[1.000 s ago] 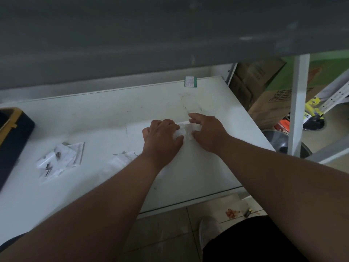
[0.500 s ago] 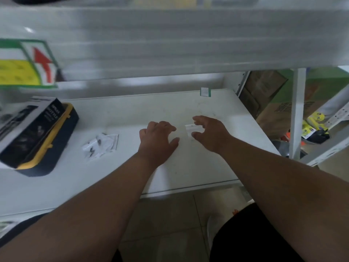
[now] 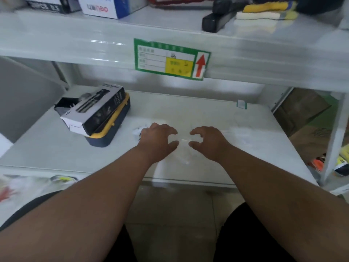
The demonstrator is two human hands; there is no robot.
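Hands hover over the shelf [image 3: 207, 114]: left hand [image 3: 158, 140] and right hand [image 3: 206, 142] loosely curled, thumbs apart from fingers, gripping nothing plainly. Between them lies a small blurred packet [image 3: 184, 141]. Judged step: reaching to take it; next calls for a light pinch at its edges.

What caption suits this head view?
Left hand and right hand, fingers curled, above a white shelf near a yellow-and-navy case.
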